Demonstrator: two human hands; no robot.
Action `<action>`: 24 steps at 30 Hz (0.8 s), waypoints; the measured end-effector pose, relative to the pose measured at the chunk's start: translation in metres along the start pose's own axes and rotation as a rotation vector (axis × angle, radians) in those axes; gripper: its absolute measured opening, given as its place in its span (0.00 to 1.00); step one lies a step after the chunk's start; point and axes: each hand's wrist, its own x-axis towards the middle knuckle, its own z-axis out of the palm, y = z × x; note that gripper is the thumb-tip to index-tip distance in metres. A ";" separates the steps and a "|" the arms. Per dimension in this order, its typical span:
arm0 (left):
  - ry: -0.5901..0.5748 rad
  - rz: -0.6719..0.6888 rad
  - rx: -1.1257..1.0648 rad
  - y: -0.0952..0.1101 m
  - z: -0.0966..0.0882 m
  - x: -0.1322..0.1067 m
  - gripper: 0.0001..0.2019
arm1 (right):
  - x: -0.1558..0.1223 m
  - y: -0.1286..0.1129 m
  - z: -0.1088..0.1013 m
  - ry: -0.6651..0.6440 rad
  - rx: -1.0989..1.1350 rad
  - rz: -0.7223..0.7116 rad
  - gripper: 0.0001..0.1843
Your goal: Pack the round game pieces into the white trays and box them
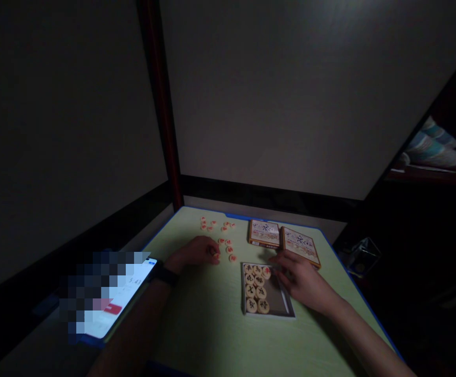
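Observation:
My left hand (pixel 198 251) rests on the green table (pixel 212 324) with its fingers curled round a round wooden game piece (pixel 215 255) with a red mark. Loose red-marked pieces (pixel 217 230) lie scattered beyond it. My right hand (pixel 301 280) lies over the right side of a shallow box (pixel 286 309), fingers pressed at its upper edge beside a piece with a red mark (pixel 266 272). Rows of black-marked pieces (pixel 256 290) fill the box's left half.
Two printed box lids (pixel 265 233) (pixel 301 243) lie side by side behind the box. A lit phone (pixel 114 298) sits at the table's left edge. A dark post (pixel 165 131) rises at the far corner. Walls close in behind.

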 end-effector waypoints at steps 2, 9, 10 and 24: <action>0.040 -0.012 -0.005 0.000 -0.002 -0.001 0.08 | 0.000 0.000 0.000 -0.005 -0.004 0.005 0.14; 0.483 -0.004 -0.023 0.005 -0.015 -0.002 0.13 | 0.000 0.001 -0.003 0.027 -0.011 0.015 0.21; 0.541 -0.023 0.014 0.004 -0.014 -0.001 0.14 | 0.000 0.001 -0.003 0.031 -0.009 0.013 0.22; 0.486 -0.120 0.579 -0.011 -0.004 0.041 0.13 | 0.000 0.001 0.001 0.022 -0.010 -0.028 0.19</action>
